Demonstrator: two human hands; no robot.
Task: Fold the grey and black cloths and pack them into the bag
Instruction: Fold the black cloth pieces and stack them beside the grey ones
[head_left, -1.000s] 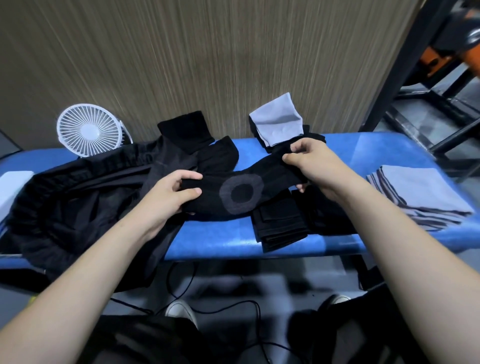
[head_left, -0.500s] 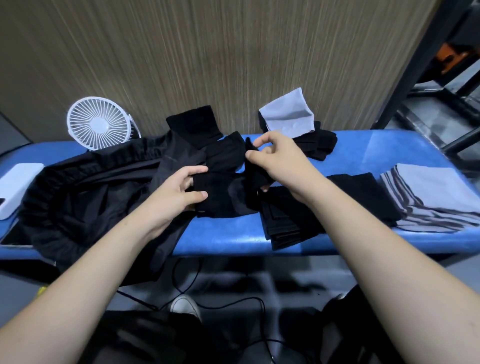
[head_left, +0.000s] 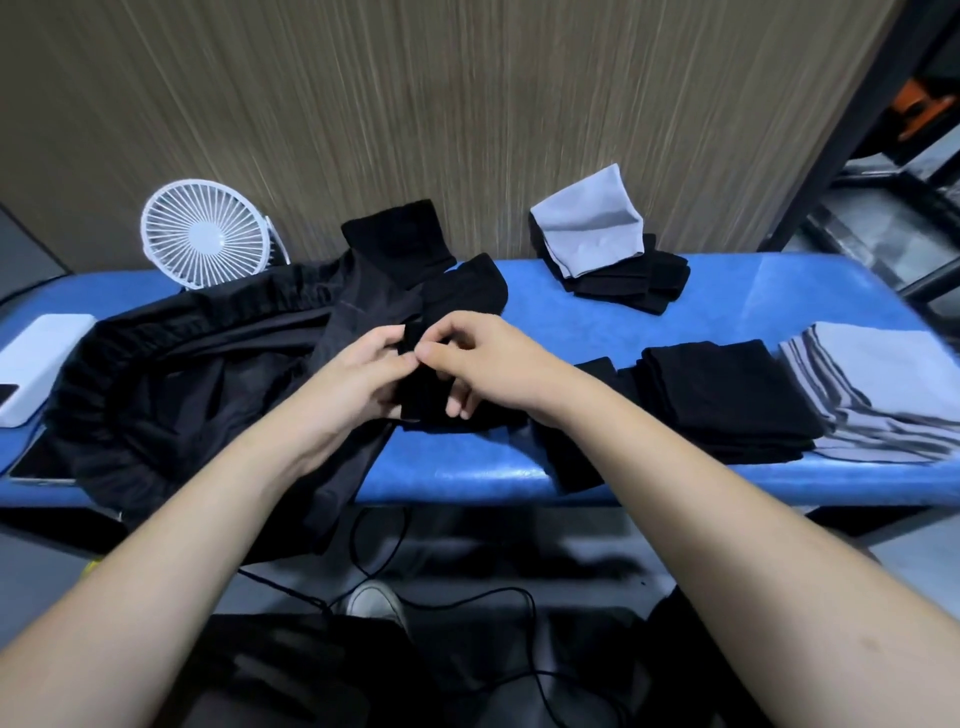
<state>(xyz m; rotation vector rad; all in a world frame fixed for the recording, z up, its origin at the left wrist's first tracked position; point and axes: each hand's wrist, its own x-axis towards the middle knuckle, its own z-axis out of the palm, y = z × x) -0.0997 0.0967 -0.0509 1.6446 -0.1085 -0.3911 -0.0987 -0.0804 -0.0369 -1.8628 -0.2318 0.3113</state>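
Note:
My left hand (head_left: 358, 376) and my right hand (head_left: 480, 364) meet over the middle of the blue bench (head_left: 467, 473), both pinching one small black cloth (head_left: 423, 397) folded between them. To their left a large black fabric bag (head_left: 171, 384) lies slumped with its mouth open, partly hanging over the front edge. At the right sits a stack of folded black cloths (head_left: 727, 400) and beside it a stack of folded grey cloths (head_left: 883, 395). A loose grey cloth (head_left: 589, 228) rests on more black cloths (head_left: 634, 278) at the back.
A white desk fan (head_left: 205, 239) stands at the back left against the wood-grain wall. A white flat device (head_left: 36, 364) lies at the bench's left end. Black cables (head_left: 447, 603) and a shoe (head_left: 376, 603) are on the floor below. A dark metal frame (head_left: 852, 130) stands at right.
My right hand swung left and brought the far end of the black cloth over to my left hand, folding it. The grey ring mark on the cloth is now hidden.

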